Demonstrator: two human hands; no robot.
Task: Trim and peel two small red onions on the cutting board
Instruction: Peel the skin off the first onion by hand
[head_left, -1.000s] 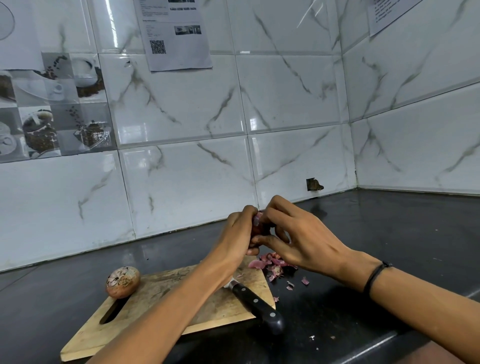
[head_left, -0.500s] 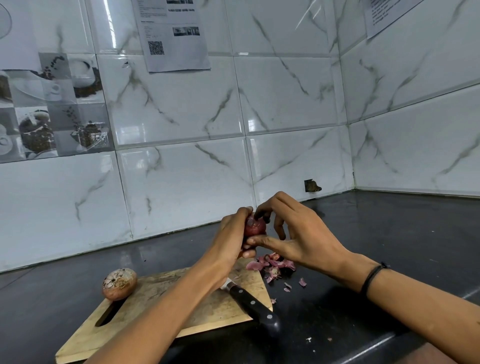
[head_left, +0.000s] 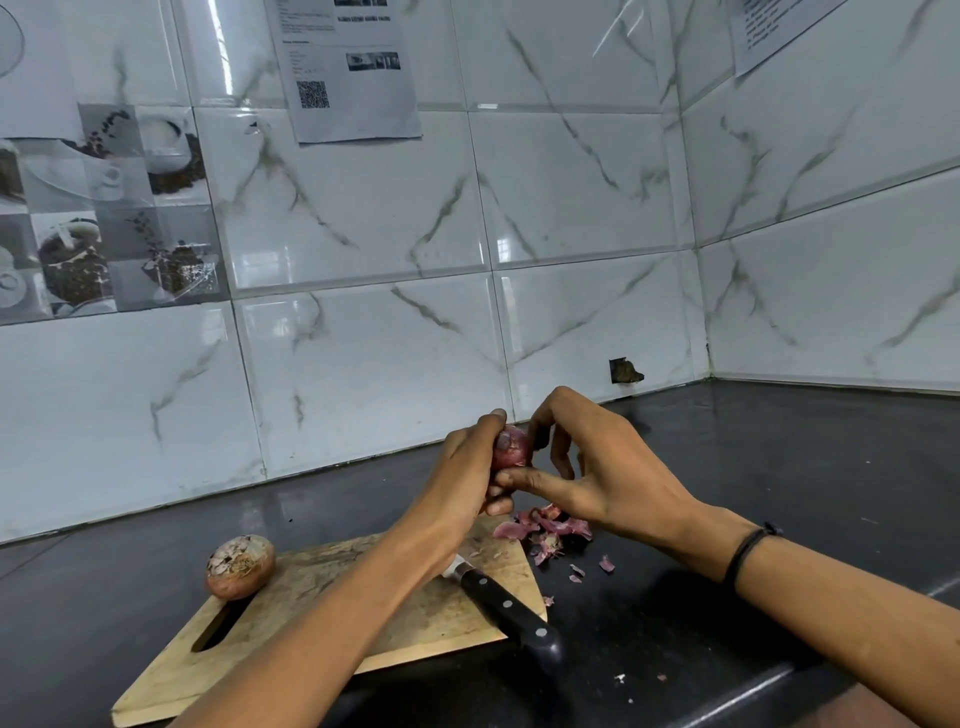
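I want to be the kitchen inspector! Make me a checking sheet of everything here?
Surface: dark counter with a wooden board on it.
Job's things: held onion above the board; second onion, skin on, at the board's left end; knife lying on the board, handle over its edge.
Clutter: peels by the board's far corner.
Hands: left hand grips the held onion; right hand pinches it.
Cables: nothing seen.
Surroundings: tiled wall, paper stuck on it.
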